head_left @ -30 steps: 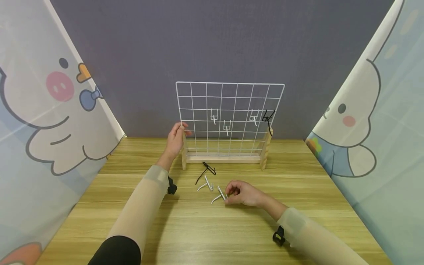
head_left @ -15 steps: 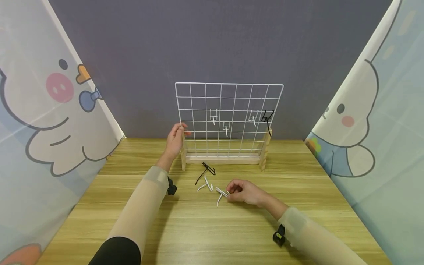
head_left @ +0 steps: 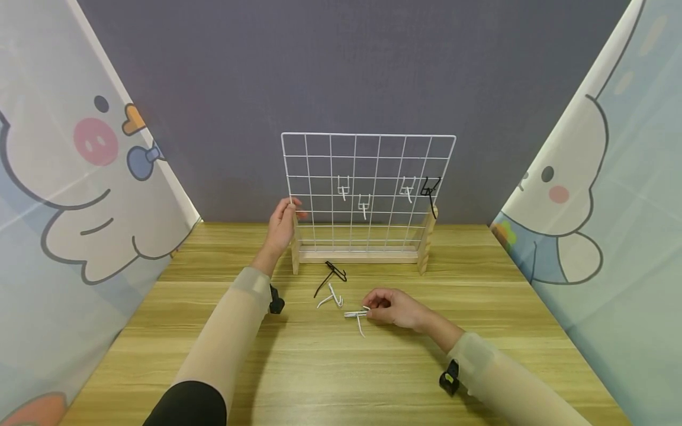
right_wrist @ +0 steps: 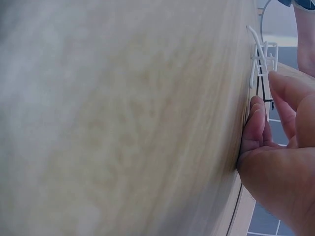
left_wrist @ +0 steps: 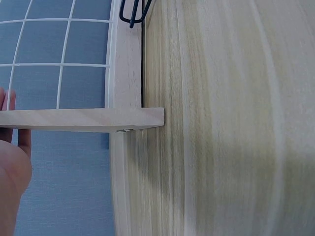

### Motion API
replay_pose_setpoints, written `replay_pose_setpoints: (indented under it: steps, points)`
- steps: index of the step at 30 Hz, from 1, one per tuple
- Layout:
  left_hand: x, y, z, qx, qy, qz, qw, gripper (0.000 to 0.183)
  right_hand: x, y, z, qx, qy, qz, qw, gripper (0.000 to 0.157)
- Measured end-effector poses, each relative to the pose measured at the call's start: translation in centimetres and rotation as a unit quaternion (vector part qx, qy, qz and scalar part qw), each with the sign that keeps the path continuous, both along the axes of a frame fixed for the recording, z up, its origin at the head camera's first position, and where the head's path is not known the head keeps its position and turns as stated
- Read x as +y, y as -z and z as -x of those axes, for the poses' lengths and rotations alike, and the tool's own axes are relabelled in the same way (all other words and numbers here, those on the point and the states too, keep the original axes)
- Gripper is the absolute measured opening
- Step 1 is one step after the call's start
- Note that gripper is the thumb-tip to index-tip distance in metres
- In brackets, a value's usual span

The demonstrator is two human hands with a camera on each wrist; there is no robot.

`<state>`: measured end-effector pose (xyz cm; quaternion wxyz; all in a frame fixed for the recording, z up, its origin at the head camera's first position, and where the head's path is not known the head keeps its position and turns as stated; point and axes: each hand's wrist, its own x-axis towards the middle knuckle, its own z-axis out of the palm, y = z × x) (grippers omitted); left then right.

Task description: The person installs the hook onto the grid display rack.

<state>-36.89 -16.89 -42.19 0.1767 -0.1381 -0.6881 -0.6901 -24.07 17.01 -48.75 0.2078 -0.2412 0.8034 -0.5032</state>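
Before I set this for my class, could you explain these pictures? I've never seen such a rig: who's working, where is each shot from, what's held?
No machine here: someone is working bare-handed. The wide pictures come from a camera worn on the head; the two close-ups are taken from the left and right wrists. A white wire grid in a wooden stand rests on the table; three white hooks and one black hook hang on it. The left hand has its grip on the stand's left post; the right hand pinches another white hook. A further white hook and a second black hook lie in front of the stand.
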Motion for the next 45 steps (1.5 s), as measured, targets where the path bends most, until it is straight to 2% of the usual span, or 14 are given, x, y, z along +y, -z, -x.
replay_pose_setpoints:
  steps: [7, 14, 20, 23, 26, 29, 35, 37, 42, 45]
  points:
    - [0.0, 0.0, 0.0, 0.004, 0.003, 0.001, 1.0000, 0.032, 0.1, 0.0, 0.0, 0.005, 0.002, -0.011, 1.000, 0.020]
    - [0.0, 0.1, 0.1, 0.004, 0.004, -0.001, 1.0000, 0.026, 0.1, 0.1, 0.1, 0.006, -0.002, -0.009, 1.000, 0.026]
    - [0.0, 0.1, 0.1, -0.006, 0.003, 0.006, 1.0000, 0.031, 0.3, -0.1, -0.1, -0.043, 0.016, 0.018, 0.999, 0.043]
    - [0.0, 0.2, 0.2, -0.019, 0.006, 0.013, 0.9997, 0.033, 0.7, -0.5, -0.5, -0.068, 0.036, 0.023, 0.997, 0.043]
    - [-0.1, 0.2, 0.2, -0.024, 0.010, 0.015, 0.9996, 0.032, 1.1, -0.8, -1.2, -0.067, 0.044, 0.008, 0.997, 0.039]
    - [0.0, -0.4, -0.3, -0.021, 0.012, 0.007, 0.9997, 0.029, 1.2, -1.0, -1.8, -0.051, 0.035, -0.007, 0.998, 0.033]
    - [0.4, -2.2, -2.4, -0.016, 0.016, 0.006, 0.9997, 0.027, 0.8, -1.3, -2.6, -0.038, 0.012, -0.020, 0.999, 0.023]
    - [0.3, -2.0, -2.1, -0.016, 0.019, 0.002, 0.9997, 0.026, 0.5, -1.4, -2.7, -0.034, 0.017, -0.030, 0.999, 0.021]
    - [-0.2, -0.5, -0.3, -0.018, 0.013, -0.003, 0.9998, 0.025, -0.3, -1.4, -3.0, -0.001, 0.036, -0.056, 0.998, 0.017]
    - [-0.3, -0.1, 0.1, -0.013, 0.008, 0.005, 0.9999, 0.027, -0.8, -1.4, -3.2, 0.017, 0.047, -0.072, 0.996, 0.015]
